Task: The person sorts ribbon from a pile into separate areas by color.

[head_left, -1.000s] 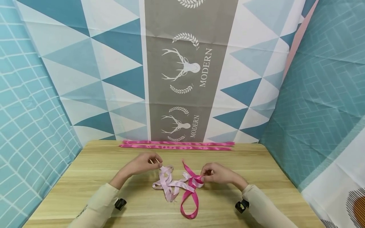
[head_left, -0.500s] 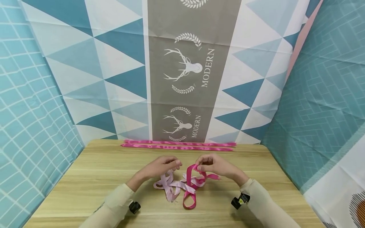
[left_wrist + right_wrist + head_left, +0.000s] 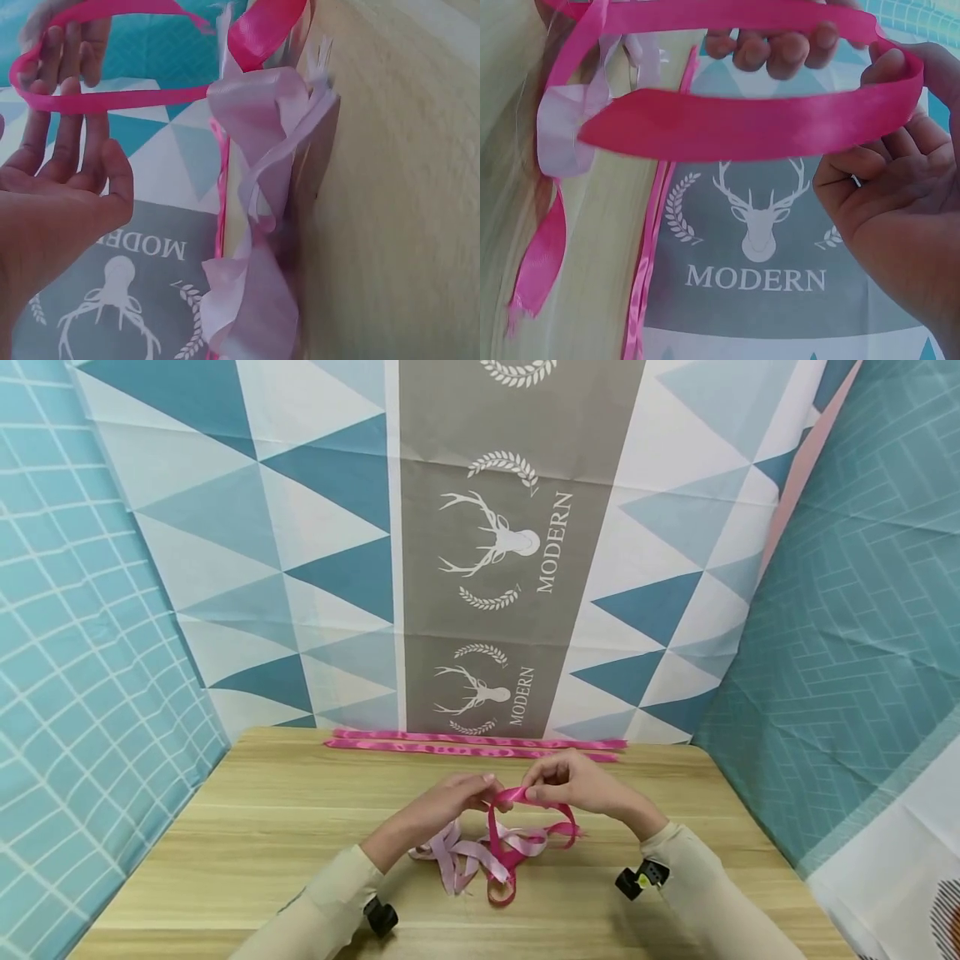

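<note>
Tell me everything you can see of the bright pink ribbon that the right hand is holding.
The bright pink ribbon is a flat, narrow strip with a satin-like sheen. The right hand pinches it, raising a wide loop above the wooden table. A smaller loop lies nearer the person, and one end looks frayed. Lower down it meets the pale pink ribbon; whether they are knotted is unclear. The left hand has its fingers by the raised loop, contact uncertain.

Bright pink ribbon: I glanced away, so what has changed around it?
The right hand, still pinching the bright pink ribbon, lifted part into a loop; its lower loop shrank. The left hand moved right from the pale ribbon to the lifted loop. Two pink strips stayed put.
</note>
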`<action>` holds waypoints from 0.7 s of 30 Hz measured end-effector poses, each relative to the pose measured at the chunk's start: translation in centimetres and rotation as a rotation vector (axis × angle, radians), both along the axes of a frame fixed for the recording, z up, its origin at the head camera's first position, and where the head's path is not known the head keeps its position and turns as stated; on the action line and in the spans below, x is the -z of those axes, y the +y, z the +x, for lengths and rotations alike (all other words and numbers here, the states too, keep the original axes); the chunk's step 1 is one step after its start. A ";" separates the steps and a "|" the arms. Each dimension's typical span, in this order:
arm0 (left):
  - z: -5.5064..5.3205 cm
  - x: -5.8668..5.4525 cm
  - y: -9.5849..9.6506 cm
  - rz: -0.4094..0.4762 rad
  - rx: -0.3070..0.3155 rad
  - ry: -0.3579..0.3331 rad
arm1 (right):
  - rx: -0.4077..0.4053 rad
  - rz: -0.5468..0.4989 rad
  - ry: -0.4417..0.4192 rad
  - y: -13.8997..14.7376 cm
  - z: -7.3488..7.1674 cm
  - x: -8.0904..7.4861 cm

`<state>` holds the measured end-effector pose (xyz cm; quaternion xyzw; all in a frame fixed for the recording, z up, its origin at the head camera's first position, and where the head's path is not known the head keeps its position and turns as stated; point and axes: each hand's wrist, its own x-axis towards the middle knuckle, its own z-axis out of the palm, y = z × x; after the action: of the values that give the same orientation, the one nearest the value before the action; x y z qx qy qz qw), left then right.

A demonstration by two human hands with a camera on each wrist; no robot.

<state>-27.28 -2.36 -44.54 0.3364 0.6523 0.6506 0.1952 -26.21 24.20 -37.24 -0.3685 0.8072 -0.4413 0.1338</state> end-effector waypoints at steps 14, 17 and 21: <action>1.2 -2.6 -2.7 -0.110 -0.060 0.056 | 0.057 -0.004 -0.016 1.7 -0.2 -1.8; 1.3 -3.0 -3.4 -0.148 -0.076 0.088 | 0.090 -0.005 0.001 2.0 -0.2 -2.2; 1.1 -3.5 -4.5 -0.177 -0.112 0.108 | 0.145 -0.004 0.024 2.3 -0.3 -2.5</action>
<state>-26.15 -6.86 -41.00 0.3155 0.7346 0.5811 0.1521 -26.47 26.53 -34.78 -0.3144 0.8324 -0.4472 0.0911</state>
